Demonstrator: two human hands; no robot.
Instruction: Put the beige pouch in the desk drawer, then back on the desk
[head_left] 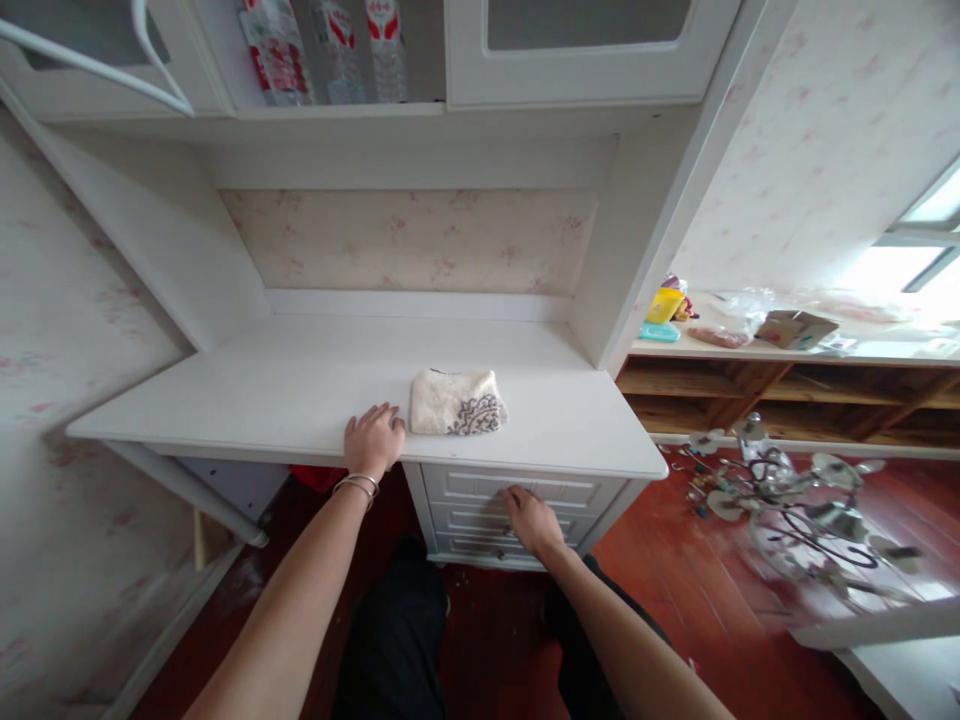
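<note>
Left hand lies flat, palm down, on the front edge of the white desk, fingers spread, nothing held. Bracelets on that wrist. A folded cream cloth with a grey pattern sits just beside it, at 3 o'clock of the hand, fingertips close to its left edge; contact cannot be confirmed.

Right hand is lower, at 5 o'clock of the cloth, against the front of the top drawer of the drawer unit under the desk. Fingers curl at the drawer face; the handle is hidden, so I cannot tell whether the grip is closed on it or only touching.

Judgement: the step in hand looks like working the top drawer, with the left hand bracing on the desk. The drawer appears shut. A pull straight toward the body would call for a firm hold on the handle and knees clear of the drawer's path.
</note>
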